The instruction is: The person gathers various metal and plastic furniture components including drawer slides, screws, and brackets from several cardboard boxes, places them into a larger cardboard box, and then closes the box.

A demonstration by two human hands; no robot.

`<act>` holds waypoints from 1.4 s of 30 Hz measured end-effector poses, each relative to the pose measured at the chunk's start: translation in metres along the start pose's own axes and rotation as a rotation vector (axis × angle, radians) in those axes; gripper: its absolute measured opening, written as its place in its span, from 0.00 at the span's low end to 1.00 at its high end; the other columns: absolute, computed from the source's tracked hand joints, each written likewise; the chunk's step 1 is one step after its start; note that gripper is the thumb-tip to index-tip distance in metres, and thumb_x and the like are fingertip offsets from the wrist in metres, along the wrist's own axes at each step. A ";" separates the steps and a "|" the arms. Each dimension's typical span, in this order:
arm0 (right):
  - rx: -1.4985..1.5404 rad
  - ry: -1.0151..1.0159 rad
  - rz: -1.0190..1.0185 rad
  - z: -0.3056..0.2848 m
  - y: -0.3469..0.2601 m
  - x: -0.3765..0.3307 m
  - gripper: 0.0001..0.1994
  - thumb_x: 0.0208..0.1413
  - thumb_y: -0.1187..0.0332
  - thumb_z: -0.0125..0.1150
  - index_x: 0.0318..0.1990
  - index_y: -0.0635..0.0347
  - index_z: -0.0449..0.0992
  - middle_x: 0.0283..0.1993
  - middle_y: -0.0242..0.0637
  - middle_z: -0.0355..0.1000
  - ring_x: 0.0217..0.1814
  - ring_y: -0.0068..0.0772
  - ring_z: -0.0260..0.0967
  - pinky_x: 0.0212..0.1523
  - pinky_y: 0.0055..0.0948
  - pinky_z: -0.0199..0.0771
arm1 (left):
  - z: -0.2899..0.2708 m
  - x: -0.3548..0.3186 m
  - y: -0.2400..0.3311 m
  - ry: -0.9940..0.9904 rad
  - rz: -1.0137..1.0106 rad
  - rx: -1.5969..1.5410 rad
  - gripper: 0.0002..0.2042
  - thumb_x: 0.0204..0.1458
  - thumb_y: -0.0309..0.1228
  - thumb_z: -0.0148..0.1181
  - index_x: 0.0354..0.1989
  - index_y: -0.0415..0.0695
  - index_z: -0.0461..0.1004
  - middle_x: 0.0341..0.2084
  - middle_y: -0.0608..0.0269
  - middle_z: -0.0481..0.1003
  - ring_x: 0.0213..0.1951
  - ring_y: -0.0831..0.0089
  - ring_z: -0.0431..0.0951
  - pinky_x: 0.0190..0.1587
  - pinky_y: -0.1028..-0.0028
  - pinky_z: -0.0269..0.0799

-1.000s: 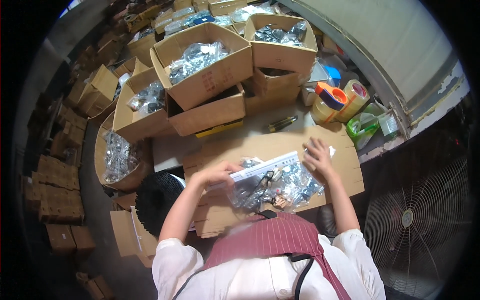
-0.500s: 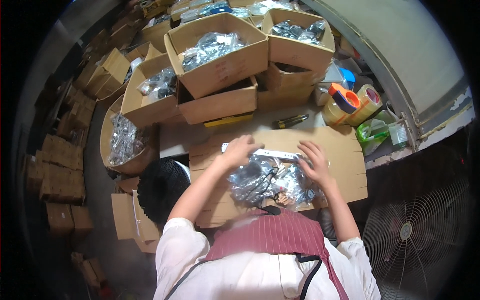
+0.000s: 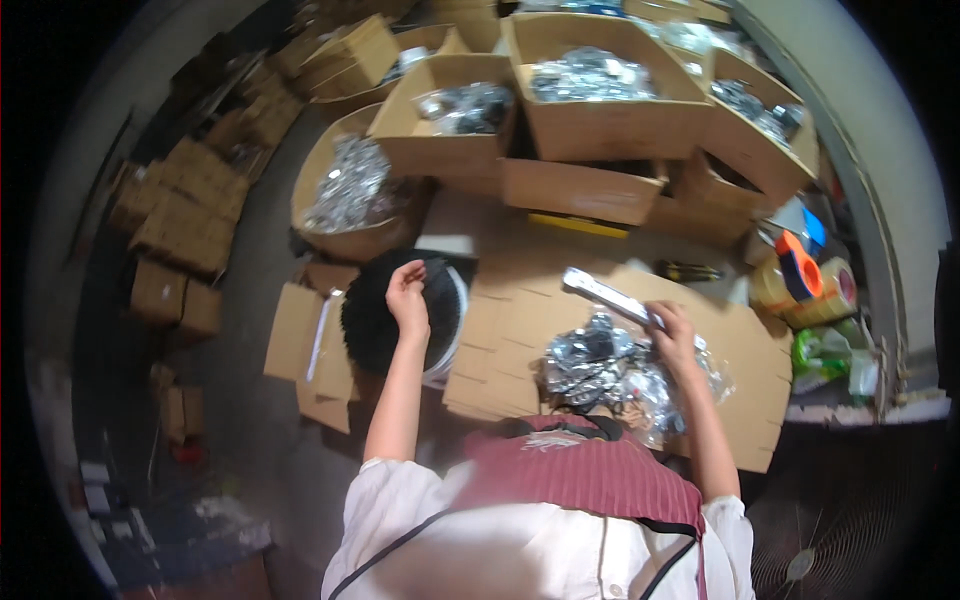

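Note:
My right hand (image 3: pixel 672 330) holds one end of a white rail with small holes (image 3: pixel 605 294), tilted over the cardboard sheet (image 3: pixel 510 340). Just below the rail lies a heap of clear plastic bags with dark and metallic parts (image 3: pixel 600 365); the parts are too small to name. My left hand (image 3: pixel 407 298) hovers over a round mass of black, bristly-looking pieces (image 3: pixel 375 325) in a white bucket (image 3: pixel 462 305). Its fingers are loosely bent and somewhat apart, with nothing visible in them.
Open cartons (image 3: pixel 610 130) of bagged parts line the back. A yellow-handled cutter (image 3: pixel 688 271), an orange tape dispenser (image 3: pixel 798 268) and tape rolls (image 3: pixel 835 285) sit at the right. A fan (image 3: pixel 800 563) stands lower right; stacked boxes (image 3: pixel 185 210) fill the left.
My left hand has let go of the rail and moved left to the bucket. My right hand now holds the rail alone, more steeply tilted. The whole view has swung left.

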State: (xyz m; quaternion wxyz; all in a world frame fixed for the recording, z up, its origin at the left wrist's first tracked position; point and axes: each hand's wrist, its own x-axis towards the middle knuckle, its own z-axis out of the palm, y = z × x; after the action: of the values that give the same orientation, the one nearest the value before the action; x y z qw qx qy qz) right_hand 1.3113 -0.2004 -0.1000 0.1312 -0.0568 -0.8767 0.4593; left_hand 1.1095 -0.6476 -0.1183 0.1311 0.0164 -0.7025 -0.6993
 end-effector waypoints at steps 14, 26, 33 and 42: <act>0.025 -0.050 0.034 0.000 -0.012 -0.014 0.19 0.43 0.70 0.59 0.45 0.64 0.81 0.46 0.45 0.77 0.51 0.47 0.73 0.54 0.38 0.71 | -0.072 0.000 -0.007 -0.383 -0.049 1.068 0.23 0.52 0.48 0.68 0.50 0.43 0.82 0.45 0.50 0.82 0.47 0.55 0.82 0.56 0.63 0.73; -0.065 0.026 -0.044 0.005 0.002 -0.021 0.18 0.48 0.72 0.61 0.49 0.61 0.80 0.47 0.44 0.78 0.51 0.46 0.73 0.53 0.37 0.73 | -0.095 0.030 0.001 -0.524 0.059 1.042 0.12 0.57 0.37 0.65 0.43 0.44 0.85 0.36 0.51 0.83 0.42 0.56 0.84 0.48 0.65 0.77; -0.074 0.042 -0.079 0.007 0.004 -0.022 0.17 0.48 0.73 0.61 0.48 0.61 0.80 0.47 0.44 0.79 0.51 0.46 0.74 0.54 0.38 0.73 | -0.101 0.048 0.006 -0.674 -0.058 0.925 0.16 0.60 0.43 0.62 0.43 0.44 0.85 0.37 0.53 0.84 0.39 0.63 0.84 0.46 0.67 0.77; -0.108 0.035 -0.090 0.005 -0.003 -0.021 0.17 0.48 0.73 0.60 0.48 0.61 0.80 0.47 0.44 0.78 0.51 0.45 0.74 0.53 0.37 0.73 | -0.101 0.082 0.008 -0.907 -0.673 0.658 0.22 0.63 0.52 0.58 0.46 0.45 0.85 0.39 0.65 0.83 0.35 0.75 0.79 0.39 0.73 0.77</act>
State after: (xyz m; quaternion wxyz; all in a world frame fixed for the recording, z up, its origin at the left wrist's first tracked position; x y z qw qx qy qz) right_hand 1.3304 -0.2112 -0.1038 0.1638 -0.0323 -0.8994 0.4039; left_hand 1.0522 -0.7630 -0.0986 -0.4163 -0.0218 -0.8220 -0.3881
